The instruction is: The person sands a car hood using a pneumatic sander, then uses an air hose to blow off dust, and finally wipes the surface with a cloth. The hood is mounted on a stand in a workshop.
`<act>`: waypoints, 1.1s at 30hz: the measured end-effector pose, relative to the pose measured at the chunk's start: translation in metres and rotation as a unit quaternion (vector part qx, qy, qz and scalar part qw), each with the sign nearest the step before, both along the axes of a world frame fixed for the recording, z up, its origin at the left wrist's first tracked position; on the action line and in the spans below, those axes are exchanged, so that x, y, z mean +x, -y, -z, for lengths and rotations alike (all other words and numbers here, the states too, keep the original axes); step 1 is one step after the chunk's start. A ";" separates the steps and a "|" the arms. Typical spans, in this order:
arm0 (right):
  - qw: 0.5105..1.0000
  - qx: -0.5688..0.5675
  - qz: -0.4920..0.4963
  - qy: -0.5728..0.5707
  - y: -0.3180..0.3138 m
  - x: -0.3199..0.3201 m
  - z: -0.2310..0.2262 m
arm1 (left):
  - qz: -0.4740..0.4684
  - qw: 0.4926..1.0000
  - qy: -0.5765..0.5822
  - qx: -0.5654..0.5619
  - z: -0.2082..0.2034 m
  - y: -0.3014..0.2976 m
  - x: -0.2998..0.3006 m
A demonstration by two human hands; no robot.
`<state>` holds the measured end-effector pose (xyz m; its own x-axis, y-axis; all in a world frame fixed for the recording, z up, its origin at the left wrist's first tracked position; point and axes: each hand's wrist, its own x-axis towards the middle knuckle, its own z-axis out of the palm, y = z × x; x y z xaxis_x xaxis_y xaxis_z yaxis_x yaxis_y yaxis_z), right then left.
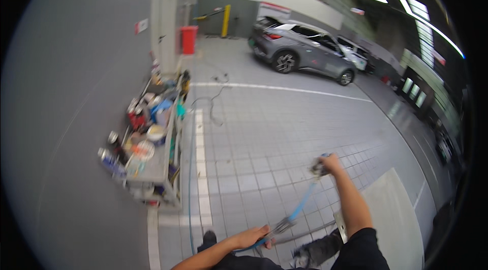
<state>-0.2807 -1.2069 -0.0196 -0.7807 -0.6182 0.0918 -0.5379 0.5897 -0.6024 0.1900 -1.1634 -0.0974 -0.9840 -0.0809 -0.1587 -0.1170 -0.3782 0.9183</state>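
My right hand (331, 163), stretched out ahead, is closed round a small dark metallic hand tool (318, 168), blurred and partly covered by my fingers. From the tool a light blue air hose (303, 201) slants down to a grey fitting (282, 226). My left hand (254, 237) is low in front of my body, its fingers closed round the hose beside that fitting. Under my right forearm is a pale, flat panel (394, 219) with a metal bracket (340, 226) by its edge. What the tool is exactly, I cannot make out.
On the left, against a grey wall, stands a metal trolley (175, 178) crowded with cans, tapes and bottles. A thin hose (191, 183) runs along the tiled floor. Farther off are a grey car (305, 49), a red bin (188, 40) and a yellow post (225, 21).
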 end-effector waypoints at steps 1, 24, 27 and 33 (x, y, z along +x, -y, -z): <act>0.984 -0.115 0.003 0.136 0.031 0.032 0.014 | -0.036 0.998 0.014 -0.048 0.027 0.036 -0.008; 0.794 0.035 -0.564 0.222 0.423 0.541 0.183 | -0.709 0.488 0.481 -0.166 0.052 0.236 0.140; 0.732 0.167 -0.643 0.151 0.465 0.603 0.199 | -0.769 0.434 0.457 -0.111 0.003 0.216 0.133; 0.539 0.316 -0.769 -0.134 0.516 0.675 0.261 | -0.815 0.466 0.344 -0.012 -0.005 0.216 0.136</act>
<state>0.3946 -1.7232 -0.2805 0.6898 -0.4884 -0.5344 -0.7006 -0.6365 -0.3226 0.3260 -1.3790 -0.0929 0.6711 -0.6417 -0.3713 0.0386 -0.4699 0.8819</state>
